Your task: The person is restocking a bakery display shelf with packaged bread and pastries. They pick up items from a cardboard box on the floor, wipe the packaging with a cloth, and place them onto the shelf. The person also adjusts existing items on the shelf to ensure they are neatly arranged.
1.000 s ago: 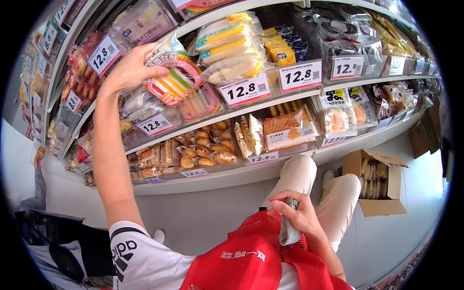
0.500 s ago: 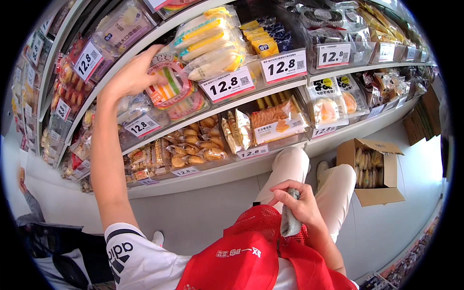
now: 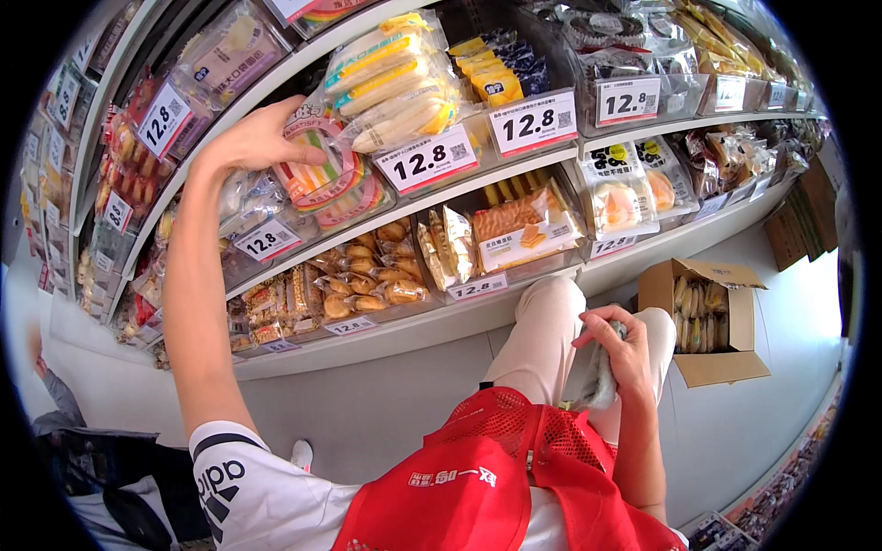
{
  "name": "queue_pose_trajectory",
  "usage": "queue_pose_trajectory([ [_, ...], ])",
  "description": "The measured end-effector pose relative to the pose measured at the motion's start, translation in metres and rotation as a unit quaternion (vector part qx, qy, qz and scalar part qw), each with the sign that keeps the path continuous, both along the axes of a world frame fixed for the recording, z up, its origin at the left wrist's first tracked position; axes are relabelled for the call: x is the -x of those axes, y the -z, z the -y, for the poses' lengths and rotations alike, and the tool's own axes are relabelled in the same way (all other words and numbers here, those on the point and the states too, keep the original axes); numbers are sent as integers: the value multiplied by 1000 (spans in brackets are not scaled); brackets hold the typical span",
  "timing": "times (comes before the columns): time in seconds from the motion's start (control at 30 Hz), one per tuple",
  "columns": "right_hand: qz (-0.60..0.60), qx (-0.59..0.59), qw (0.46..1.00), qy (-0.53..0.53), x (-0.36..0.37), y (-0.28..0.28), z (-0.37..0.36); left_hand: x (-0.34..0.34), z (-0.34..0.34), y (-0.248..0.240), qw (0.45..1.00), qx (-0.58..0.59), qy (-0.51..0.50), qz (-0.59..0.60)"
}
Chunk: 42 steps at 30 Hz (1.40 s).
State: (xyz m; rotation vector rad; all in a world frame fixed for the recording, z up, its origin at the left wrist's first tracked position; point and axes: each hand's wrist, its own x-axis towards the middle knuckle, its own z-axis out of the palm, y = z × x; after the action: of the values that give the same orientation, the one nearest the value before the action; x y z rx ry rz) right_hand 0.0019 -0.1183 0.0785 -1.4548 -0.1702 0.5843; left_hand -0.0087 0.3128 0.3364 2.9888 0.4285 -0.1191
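My left hand [image 3: 257,138] reaches into the upper shelf compartment and is closed on a pink-rimmed clear pack of layered, striped cake [image 3: 322,176]; its thumb lies across the front and the other fingers are partly hidden behind it. A second pink pack [image 3: 360,204] lies below and touching that one. Over my lap, my right hand [image 3: 627,347] is closed round a rumpled grey cloth [image 3: 602,384], which hangs down from the fingers. Just right of the pink packs, yellow-and-white bagged bread [image 3: 390,78] is piled up.
White shelves [image 3: 551,282] with price tags curve around me, stocked with bagged cakes and breads. An open cardboard box [image 3: 721,367] of packets stands on the floor to the right. Flattened cardboard [image 3: 797,216] leans farther right. Dark bags [image 3: 119,496] are at the lower left.
My right hand has moved right and slightly up with the grey cloth, which now hangs looser. My left hand has shifted slightly down, its thumb still on the pink pack.
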Motion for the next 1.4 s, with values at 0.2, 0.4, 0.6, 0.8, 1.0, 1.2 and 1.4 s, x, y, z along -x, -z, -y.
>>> queue_pose_trajectory([
  [0.2,4,19,999,31,-20,-8,0,-11,11,-6,990,117,7,-80],
  [0.4,272,56,961,7,-67,-59,-42,-21,35,-19,977,127,-92,-147],
  [0.6,497,111,860,48,-110,-115,-84,-20,3,0,976,193,-100,3],
  [0.8,542,220,810,31,-123,-127,-101,-26,-16,14,981,167,-94,11],
  [1.0,575,238,780,59,-135,-122,-104,-33,-29,19,993,107,-54,7],
  [1.2,452,88,886,48,-95,-103,-74,-32,-47,21,999,12,-49,-14],
  [1.4,200,86,976,3,-55,-22,-19,-33,-44,23,997,-5,-72,-2],
])
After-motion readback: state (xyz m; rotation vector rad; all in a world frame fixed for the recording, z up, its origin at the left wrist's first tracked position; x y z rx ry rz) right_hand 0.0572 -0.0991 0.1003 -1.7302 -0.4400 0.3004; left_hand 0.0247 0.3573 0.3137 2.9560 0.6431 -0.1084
